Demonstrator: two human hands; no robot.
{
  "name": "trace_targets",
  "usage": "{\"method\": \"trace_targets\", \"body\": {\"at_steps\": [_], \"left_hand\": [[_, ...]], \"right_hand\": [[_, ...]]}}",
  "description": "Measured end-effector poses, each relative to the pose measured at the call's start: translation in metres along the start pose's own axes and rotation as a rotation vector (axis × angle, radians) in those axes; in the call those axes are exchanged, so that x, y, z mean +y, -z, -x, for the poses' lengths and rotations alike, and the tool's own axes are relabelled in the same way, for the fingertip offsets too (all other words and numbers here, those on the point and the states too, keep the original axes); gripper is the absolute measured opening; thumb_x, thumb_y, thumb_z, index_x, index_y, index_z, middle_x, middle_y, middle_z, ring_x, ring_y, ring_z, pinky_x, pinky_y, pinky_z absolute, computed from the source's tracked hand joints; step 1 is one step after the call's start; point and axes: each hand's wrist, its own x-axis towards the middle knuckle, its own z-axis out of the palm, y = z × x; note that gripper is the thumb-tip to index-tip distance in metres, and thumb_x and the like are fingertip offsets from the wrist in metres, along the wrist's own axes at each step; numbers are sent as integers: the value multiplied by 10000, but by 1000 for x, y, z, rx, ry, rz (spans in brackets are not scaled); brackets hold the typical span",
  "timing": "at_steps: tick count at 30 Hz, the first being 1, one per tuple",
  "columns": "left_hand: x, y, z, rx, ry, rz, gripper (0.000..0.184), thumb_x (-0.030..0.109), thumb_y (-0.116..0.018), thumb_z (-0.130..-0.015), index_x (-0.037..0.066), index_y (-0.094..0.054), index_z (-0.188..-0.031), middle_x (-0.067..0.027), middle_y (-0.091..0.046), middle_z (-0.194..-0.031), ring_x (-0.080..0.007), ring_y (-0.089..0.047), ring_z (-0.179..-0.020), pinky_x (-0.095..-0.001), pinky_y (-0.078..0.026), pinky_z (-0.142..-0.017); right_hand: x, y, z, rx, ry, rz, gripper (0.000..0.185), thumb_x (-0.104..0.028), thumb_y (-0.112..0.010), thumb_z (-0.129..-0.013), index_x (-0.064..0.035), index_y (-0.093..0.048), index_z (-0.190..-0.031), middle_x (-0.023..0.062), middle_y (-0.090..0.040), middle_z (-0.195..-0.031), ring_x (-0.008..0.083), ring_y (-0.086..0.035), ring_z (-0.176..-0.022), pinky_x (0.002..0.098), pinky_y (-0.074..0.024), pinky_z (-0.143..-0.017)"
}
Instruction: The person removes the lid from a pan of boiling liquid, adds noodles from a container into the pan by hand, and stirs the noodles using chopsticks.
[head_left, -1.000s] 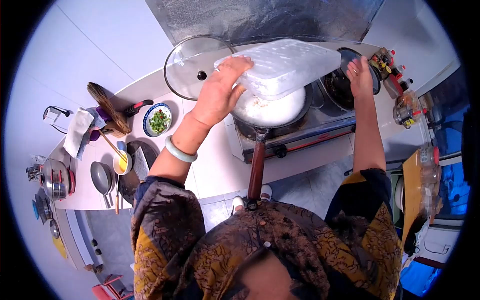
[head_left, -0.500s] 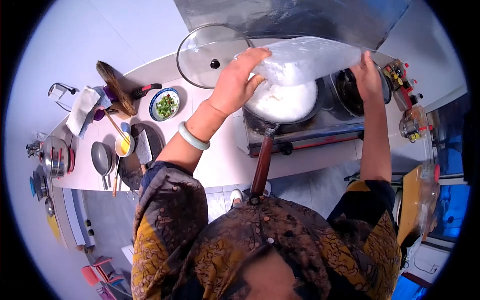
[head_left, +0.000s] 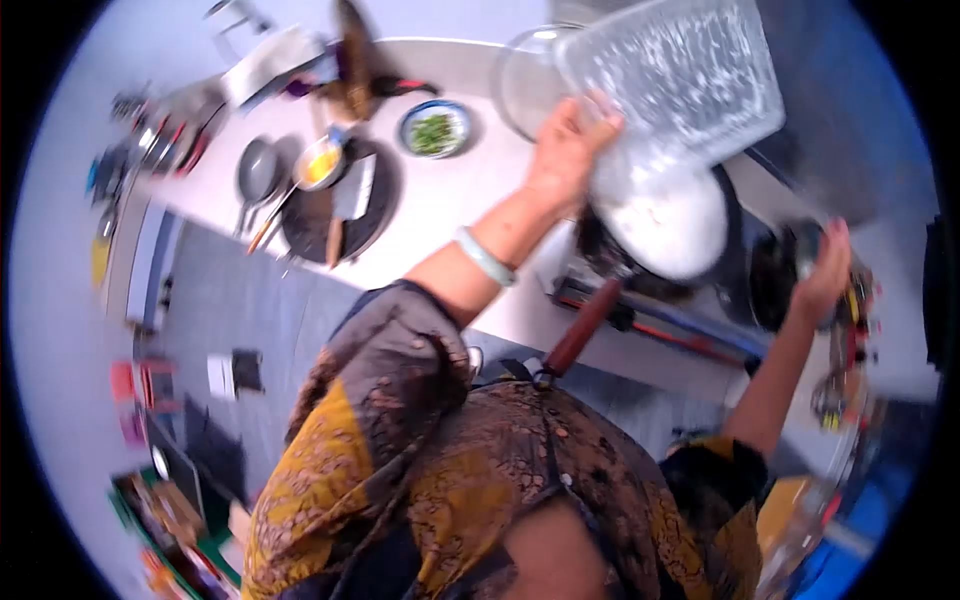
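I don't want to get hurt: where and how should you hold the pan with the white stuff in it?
I'd grip the pan by its long brown handle, coming from the side where the person stands. It looks narrow and sticks out past the stove that way, away from the white stuff.

Illumination is bright and cool over the countertop [head_left: 430,205]; the floor [head_left: 275,310] is dimmer. Bright streaks mark the clear plastic container [head_left: 680,85]. A soft shadow lies right of the blue-rimmed bowl [head_left: 406,133]. Motion blur softens most detail, including the right hand [head_left: 825,280] and condiment bottles [head_left: 864,312]. Wide-angle distortion bends the periphery; a blue-fringed black border encloses the field
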Motion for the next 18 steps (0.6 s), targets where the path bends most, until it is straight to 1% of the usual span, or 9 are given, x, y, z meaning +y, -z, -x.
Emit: {"method": "trace_targets", "body": {"at_steps": [1, 2, 5, 6, 7, 9, 13, 14, 18], "left_hand": [[0, 2, 8, 88, 34, 250, 126, 113, -602, -850, 74, -553, -959, -27, -598, -914, -135, -570, -840, -265, -455, -784], [-4, 15, 13, 102, 61, 347, 136, 118, -588, -861, 63, -542, -976, -45, -596, -944, -170, -586, -892, -299, -465, -825], [7, 48, 38, 212, 153, 403, 159, 114, -580, -863, 55, -544, -1007, -62, -597, -970, -175, -573, -958, -338, -453, -885], [4, 67, 47, 229, 160, 409, 162, 114, -582, -860, 48, -545, -1004, -72, -598, -978, -180, -563, -991, -349, -439, -910], [3, 86, 57, 214, 126, 414, 162, 121, -588, -856, 46, -548, -994, -78, -599, -982, -197, -558, -1015, -370, -428, -928], [10, 115, 81, 307, 178, 418, 154, 112, -570, -870, 59, -541, -1012, -43, -599, -927, -150, -567, -920, -315, -459, -847], [9, 185, 125, 449, 244, 444, 190, 125, -561, -875, 55, -521, -1047, -67, -577, -1020, -195, -549, -980, -368, -440, -892], [11, 199, 133, 473, 250, 435, 198, 128, -562, -874, 55, -511, -1051, -77, -569, -1043, -204, -545, -990, -365, -445, -892], [21, 254, 159, 455, 311, 449, 171, 124, -553, -880, 51, -523, -1031, -87, -575, -1034, -204, -551, -982, -350, -461, -879]], "right_hand": [[-5, -3, 7, -45, 45, 100, 419, -223, -402, -940, 52, -438, -1255, 171, -464, -1278, 230, -454, -1170, 336, -328, -1014], [-10, -4, 12, -45, 3, 53, 429, -227, -390, -943, 57, -425, -1263, 178, -454, -1286, 234, -443, -1183, 337, -316, -1024], [-22, 4, 29, -32, -73, 12, 462, -242, -375, -948, 75, -387, -1283, 201, -424, -1307, 247, -408, -1222, 341, -288, -1046], [-24, 7, 37, -31, -132, 4, 498, -267, -369, -954, 88, -343, -1303, 214, -381, -1340, 262, -369, -1256, 352, -248, -1070], [-24, 11, 44, -19, -152, -2, 496, -273, -372, -954, 87, -355, -1295, 212, -392, -1330, 261, -378, -1247, 354, -259, -1064], [-23, 22, 55, 13, -190, -9, 492, -284, -378, -954, 85, -380, -1279, 208, -415, -1310, 261, -397, -1230, 358, -283, -1051], [-47, 36, 84, 21, -212, -84, 447, -235, -378, -962, 89, -384, -1270, 205, -444, -1279, 261, -424, -1206, 368, -287, -1055], [-57, 33, 92, 66, -241, -59, 417, -208, -394, -961, 78, -397, -1265, 205, -467, -1254, 257, -447, -1186, 365, -304, -1046], [-90, 22, 121, 28, -187, 52, 424, -213, -480, -934, 56, -425, -1258, 183, -504, -1219, 231, -483, -1149, 333, -344, -1015]]}}
